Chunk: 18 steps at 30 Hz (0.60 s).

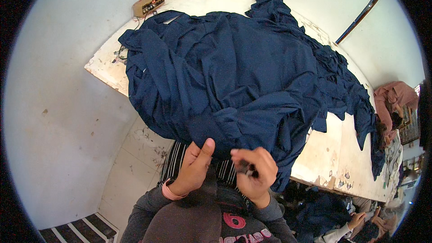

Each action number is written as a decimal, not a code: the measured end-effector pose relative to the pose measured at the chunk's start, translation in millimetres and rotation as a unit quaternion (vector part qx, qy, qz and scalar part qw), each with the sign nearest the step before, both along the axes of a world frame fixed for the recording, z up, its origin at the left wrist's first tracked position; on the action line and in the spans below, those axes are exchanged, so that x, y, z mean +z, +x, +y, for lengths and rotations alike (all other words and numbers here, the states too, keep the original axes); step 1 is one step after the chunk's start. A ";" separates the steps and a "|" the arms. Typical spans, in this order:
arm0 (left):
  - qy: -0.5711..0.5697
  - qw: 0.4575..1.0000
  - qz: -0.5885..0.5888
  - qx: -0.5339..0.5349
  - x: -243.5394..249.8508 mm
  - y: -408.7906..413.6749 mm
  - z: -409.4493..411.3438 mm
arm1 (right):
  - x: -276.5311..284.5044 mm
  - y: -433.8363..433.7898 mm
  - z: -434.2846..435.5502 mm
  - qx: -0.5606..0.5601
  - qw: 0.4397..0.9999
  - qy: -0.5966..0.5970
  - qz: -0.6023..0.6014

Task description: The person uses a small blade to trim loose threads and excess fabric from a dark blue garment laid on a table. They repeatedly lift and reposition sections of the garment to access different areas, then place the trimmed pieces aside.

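Note:
A large heap of dark navy fabric (256,64) lies on the worktable and hangs over its near edge towards my lap. My left hand (195,163), with a pink band at the wrist, pinches the near edge of this cloth between thumb and fingers. To its right, my right hand (254,168) is curled around a small dark tool with a metal glint, too blurred to name. Its thumb and forefinger are close to the hanging cloth; whether they touch it is unclear.
A tan box with knobs and wires (148,5) stands at the table's far left. Crumpled navy pieces (337,81) run along the pale table (317,162). Other people are at the right; one person's hand (356,220) shows at the lower right. A striped surface (79,231) is at the lower left.

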<state>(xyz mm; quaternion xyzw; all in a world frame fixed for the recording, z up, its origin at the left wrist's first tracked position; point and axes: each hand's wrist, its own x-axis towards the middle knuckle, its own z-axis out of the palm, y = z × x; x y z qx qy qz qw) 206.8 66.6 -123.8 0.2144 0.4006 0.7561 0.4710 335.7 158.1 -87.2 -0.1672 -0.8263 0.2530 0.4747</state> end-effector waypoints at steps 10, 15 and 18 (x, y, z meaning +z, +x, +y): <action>-0.025 0.992 0.113 -0.056 -4.2 1.4 -6.5 | -7.7 -1.9 9.9 0.137 0.853 -0.492 0.104; -0.025 0.992 0.095 -0.076 -1.9 0.0 -2.5 | -9.2 5.1 16.8 0.169 0.857 -0.457 0.169; -0.011 0.993 0.088 -0.074 -2.0 6.1 2.6 | -13.8 2.5 13.7 0.116 0.923 -0.342 0.136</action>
